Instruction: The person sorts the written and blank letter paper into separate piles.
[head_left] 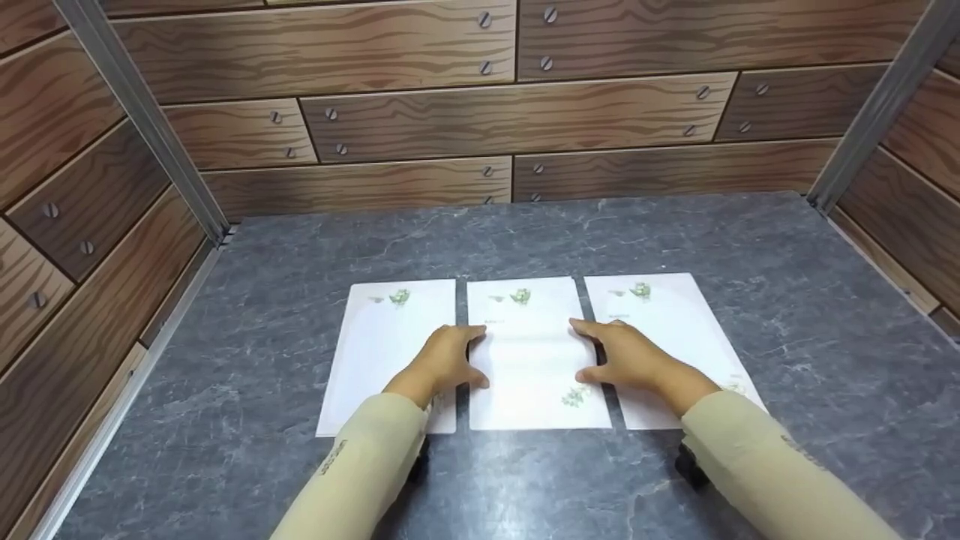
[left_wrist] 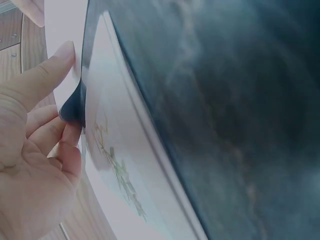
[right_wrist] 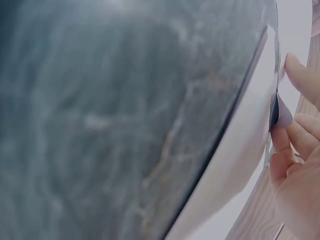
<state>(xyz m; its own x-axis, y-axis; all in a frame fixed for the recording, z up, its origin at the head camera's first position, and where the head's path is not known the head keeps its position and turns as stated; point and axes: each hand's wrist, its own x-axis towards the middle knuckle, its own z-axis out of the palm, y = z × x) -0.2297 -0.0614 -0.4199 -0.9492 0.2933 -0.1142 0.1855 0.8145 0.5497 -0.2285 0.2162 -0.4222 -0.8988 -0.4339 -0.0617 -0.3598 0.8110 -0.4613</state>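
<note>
Three white sheets of paper with small green plant prints lie side by side. Both hands grip the middle sheet (head_left: 529, 367) at its opposite side edges. On its left edge, the left hand (head_left: 441, 357) has its thumb on top and fingers underneath; the edge bends up between them in the left wrist view. Mirroring this, the right hand (head_left: 634, 358) pinches the right edge, which also curls up in the right wrist view. The left sheet (head_left: 390, 345) is partly hidden under the left hand and forearm. Beneath the right hand and forearm lies the right sheet (head_left: 679, 315).
The sheets lie on a dark grey marbled tabletop (head_left: 300, 255). Wood-plank patterned walls (head_left: 420, 127) stand at the back and both sides, with grey metal posts (head_left: 142, 105) at the corners. Light-coloured sleeves (head_left: 367, 457) cover the forearms.
</note>
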